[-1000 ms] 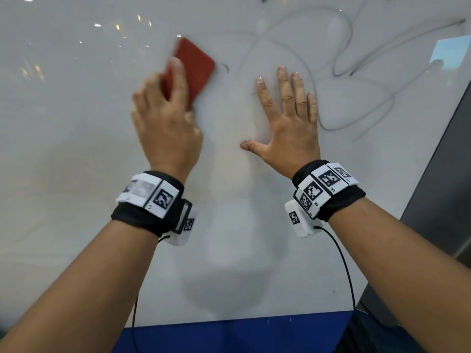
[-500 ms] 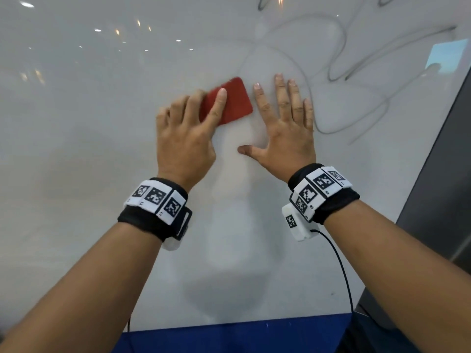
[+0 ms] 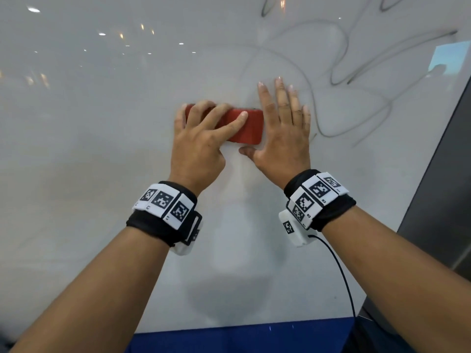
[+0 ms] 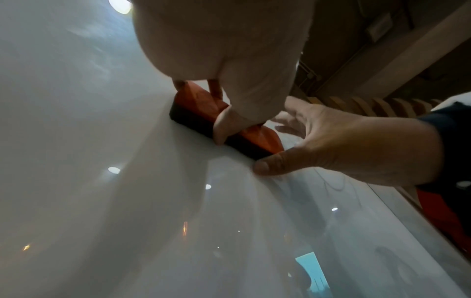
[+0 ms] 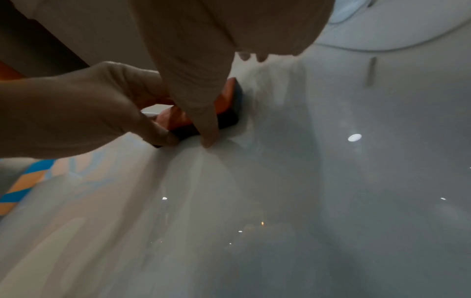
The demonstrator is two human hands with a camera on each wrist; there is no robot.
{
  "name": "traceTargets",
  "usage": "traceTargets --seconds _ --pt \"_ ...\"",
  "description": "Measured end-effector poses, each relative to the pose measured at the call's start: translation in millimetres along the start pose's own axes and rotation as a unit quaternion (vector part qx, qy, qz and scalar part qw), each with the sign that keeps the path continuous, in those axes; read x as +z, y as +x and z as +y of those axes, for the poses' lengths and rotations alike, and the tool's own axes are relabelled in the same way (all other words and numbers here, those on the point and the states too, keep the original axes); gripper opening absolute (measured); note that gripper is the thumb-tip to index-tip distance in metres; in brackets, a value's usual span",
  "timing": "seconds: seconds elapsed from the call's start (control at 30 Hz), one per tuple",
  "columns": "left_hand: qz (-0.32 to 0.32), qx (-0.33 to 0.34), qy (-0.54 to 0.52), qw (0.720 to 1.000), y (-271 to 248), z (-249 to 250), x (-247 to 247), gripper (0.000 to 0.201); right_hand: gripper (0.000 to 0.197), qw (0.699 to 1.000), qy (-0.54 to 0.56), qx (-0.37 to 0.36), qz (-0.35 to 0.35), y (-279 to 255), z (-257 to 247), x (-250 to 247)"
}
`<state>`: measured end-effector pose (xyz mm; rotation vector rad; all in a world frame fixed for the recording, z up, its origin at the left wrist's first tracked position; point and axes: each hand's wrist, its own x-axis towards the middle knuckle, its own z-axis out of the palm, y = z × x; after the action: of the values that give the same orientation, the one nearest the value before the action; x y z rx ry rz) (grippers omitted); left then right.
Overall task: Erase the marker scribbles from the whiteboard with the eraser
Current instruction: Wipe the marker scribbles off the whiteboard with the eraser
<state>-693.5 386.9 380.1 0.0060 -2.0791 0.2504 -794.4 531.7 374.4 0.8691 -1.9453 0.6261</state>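
Along the near edge lies a blue surface (image 3: 242, 337). At the right stands a dark grey panel (image 3: 443, 189). Reflected ceiling lights (image 3: 102, 34) appear as small bright spots at far left. A pale blue window reflection (image 3: 448, 57) appears at far right.
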Motion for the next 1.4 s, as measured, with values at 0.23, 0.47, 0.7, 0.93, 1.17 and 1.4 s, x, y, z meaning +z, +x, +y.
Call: traceTargets --seconds 0.23,0.47,0.7,0.93,1.17,1.4 --pt "-0.006 -0.116 -0.097 0.988 6 -5 -16 0.097 0.063 0.98 0.122 -0.126 0.092 -3 -23 13" --pt "-0.097 -0.159 0.025 0.982 8 -9 -15 0.095 0.051 0.984 0.039 0.025 0.17 -11 12 13" --pt "-0.057 -0.206 0.02 0.977 10 13 -2 0.084 0.05 0.992 0.011 -0.039 0.123 -34 17 23" --pt "-0.052 -0.228 0.019 0.972 11 23 8 0.085 0.052 0.985 0.05 0.058 0.152 -41 14 26" --pt "-0.06 -0.237 0.025 0.969 12 27 14 0.088 0.053 0.981 0.029 0.072 0.176 -53 52 20" --pt "-0.044 -0.247 0.004 0.968 12 33 20 0.086 0.057 0.993 0.0 -0.023 0.112 -81 67 26"
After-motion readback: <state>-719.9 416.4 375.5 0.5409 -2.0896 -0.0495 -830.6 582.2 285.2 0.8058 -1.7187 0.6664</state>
